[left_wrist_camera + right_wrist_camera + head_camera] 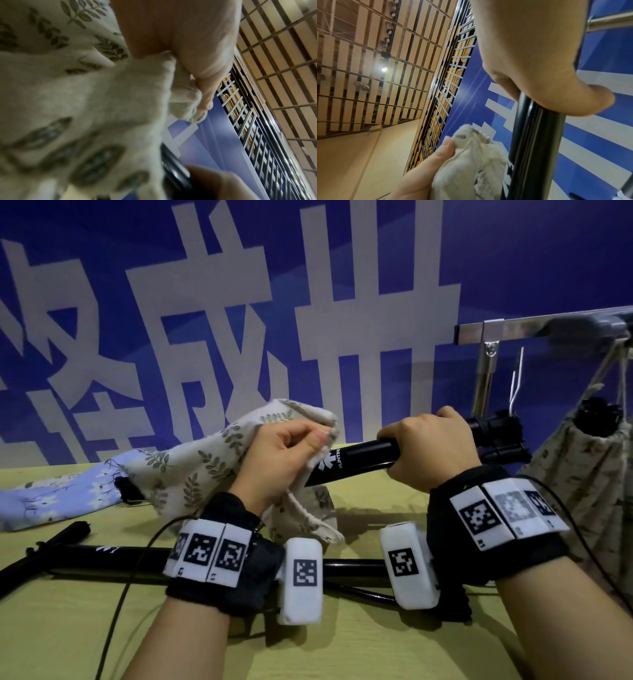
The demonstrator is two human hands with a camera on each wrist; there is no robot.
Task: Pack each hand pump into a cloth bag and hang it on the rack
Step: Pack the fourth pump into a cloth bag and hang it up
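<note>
The left hand (279,455) pinches the rim of a leaf-printed cloth bag (191,463), and just to its right the right hand (430,448) is wrapped round a black hand pump (359,460) whose lower end meets the bag's mouth. Below both wrists a second pump (113,556) lies on the table (359,655). Beyond the right hand, a filled bag (582,467) hangs from the metal rack (534,330).

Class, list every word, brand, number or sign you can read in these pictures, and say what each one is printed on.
"XLINTING", roughly; small and partly blurred: white print beside a white logo on the held black pump.
Large white Chinese characters on the blue banner: cropped, not fully legible.
Square black-and-white marker codes on the wrist bands: patterns, no words.
White mark on the pump lying on the table: too blurred.
</note>
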